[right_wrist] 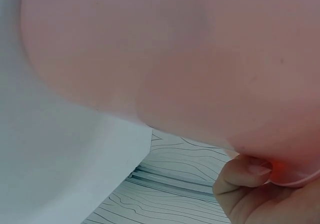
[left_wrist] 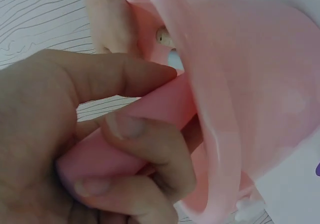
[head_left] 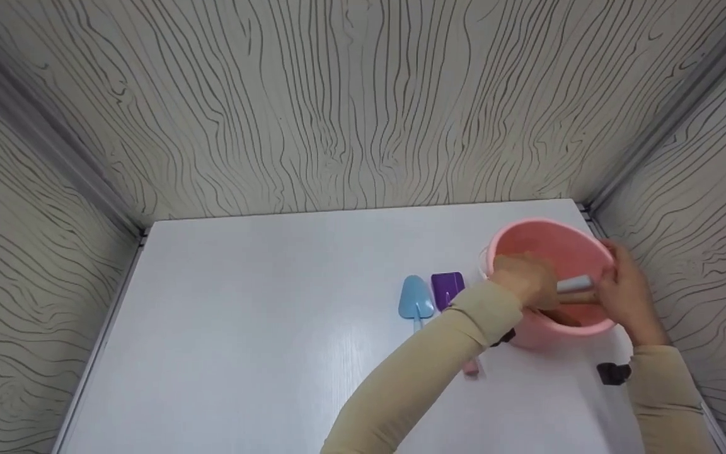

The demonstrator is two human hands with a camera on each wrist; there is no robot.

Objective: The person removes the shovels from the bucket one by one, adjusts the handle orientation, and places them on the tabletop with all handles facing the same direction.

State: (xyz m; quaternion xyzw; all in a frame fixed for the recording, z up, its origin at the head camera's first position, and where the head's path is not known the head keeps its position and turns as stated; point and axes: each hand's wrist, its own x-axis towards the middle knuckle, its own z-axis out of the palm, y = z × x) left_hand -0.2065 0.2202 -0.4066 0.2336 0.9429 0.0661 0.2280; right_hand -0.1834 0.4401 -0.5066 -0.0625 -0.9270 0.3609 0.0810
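A pink bucket (head_left: pixel 546 337) stands at the right of the white table, its mouth tipped toward the left hand in the left wrist view. My left hand (head_left: pixel 527 277) reaches over the bucket's mouth. Its fingers curl round a smooth pink handle (left_wrist: pixel 160 104); the handle's far end is hidden inside the bucket. With my right hand (head_left: pixel 628 293) I grip the bucket's rim on the right side, as the right wrist view (right_wrist: pixel 265 199) also has it. A pale blue handle (head_left: pixel 574 284) and a wooden-coloured handle (head_left: pixel 580 297) stick up within the bucket.
Left of the bucket lie a light blue toy shovel (head_left: pixel 415 296) and a purple shovel (head_left: pixel 447 287), partly covered by the left forearm. A pink handle end (head_left: pixel 471 367) shows below that forearm. Patterned walls (head_left: pixel 338 107) enclose the table (head_left: pixel 230 315).
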